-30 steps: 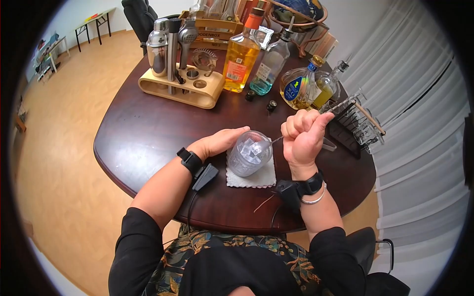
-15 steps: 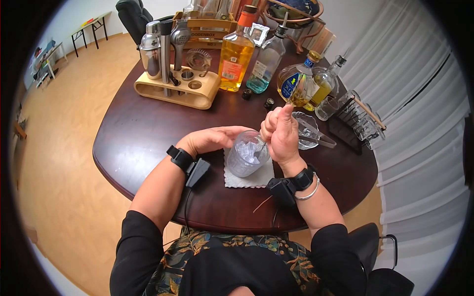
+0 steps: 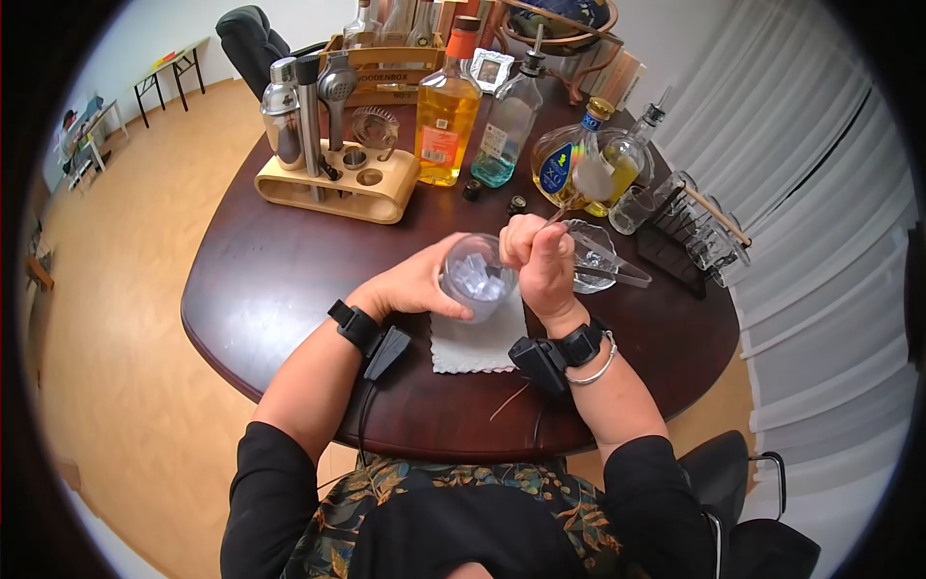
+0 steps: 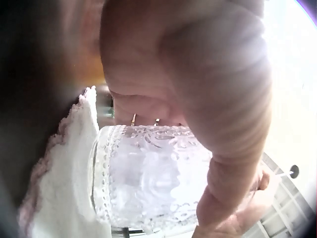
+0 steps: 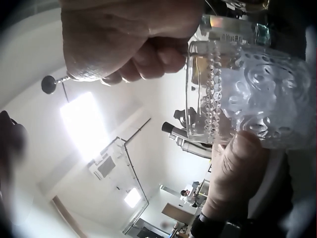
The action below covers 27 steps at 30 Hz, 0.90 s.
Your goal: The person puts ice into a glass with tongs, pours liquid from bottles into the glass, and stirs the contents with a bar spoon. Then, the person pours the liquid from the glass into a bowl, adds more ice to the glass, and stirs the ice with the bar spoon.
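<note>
A clear embossed glass (image 3: pixel 492 307) with ice cubes (image 3: pixel 476 278) inside is in front of the person. My left hand (image 3: pixel 410 280) grips it from the left, thumb along the near side. Its base stands over the far part of a scalloped white cloth (image 3: pixel 473 351); the left wrist view shows that cloth (image 4: pixel 69 183) close by the base. At the rim's right side, my right hand (image 3: pixel 543 262) holds a bar spoon (image 3: pixel 591 179) in curled fingers, its round end pointing up. The twisted shaft shows in the right wrist view, while the spoon's lower end is hidden by the hand.
Behind the glass stand an orange-liquid bottle (image 3: pixel 448 121), a pale blue-green bottle (image 3: pixel 506 130) and an XO bottle (image 3: pixel 557 164). A wooden bar-tool stand (image 3: pixel 386 193) is at left. Tongs (image 3: pixel 622 274) lie across a glass bowl (image 3: pixel 590 243), beside a rack of glasses (image 3: pixel 709 227).
The left hand has gone from resting beside the glass to gripping it, and the glass has moved away from me on the cloth. The right hand has moved left, the spoon shaft now more upright.
</note>
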Motion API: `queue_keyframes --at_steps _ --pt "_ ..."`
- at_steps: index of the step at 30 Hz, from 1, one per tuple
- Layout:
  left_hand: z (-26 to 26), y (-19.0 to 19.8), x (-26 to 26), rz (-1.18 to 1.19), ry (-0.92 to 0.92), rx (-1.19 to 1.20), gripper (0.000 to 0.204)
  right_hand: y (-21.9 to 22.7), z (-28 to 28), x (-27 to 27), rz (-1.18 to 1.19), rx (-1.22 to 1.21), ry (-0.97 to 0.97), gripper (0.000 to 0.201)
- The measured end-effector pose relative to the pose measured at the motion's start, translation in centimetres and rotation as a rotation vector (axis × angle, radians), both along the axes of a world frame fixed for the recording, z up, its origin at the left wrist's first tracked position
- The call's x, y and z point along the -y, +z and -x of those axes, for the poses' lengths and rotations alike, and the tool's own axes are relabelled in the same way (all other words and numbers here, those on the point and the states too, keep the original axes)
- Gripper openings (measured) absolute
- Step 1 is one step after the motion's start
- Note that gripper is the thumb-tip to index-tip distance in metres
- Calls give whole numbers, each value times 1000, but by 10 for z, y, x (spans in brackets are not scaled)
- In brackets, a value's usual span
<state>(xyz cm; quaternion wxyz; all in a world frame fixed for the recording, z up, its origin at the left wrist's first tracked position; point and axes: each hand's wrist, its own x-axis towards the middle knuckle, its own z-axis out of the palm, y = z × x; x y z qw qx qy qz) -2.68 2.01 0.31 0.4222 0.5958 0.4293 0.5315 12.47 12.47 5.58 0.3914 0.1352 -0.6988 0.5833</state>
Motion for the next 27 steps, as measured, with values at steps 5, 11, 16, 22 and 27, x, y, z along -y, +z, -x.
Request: queue_keyframes --at_steps 5,11,16,22,27 --pt "4 -9 -6 53 116 -43 103 -7 3 -3 73 142 -68 54" --pt "1 -10 -6 10 121 -84 101 3 9 4 622 16 -324 58" --pt "8 -17 -6 -17 6 0 92 23 6 1 605 -56 -254 58" --pt "16 -35 -17 183 -45 426 58 17 5 -8 121 -176 -26 55" --pt "8 -33 -14 269 116 434 56 6 6 5 -121 220 35 49"
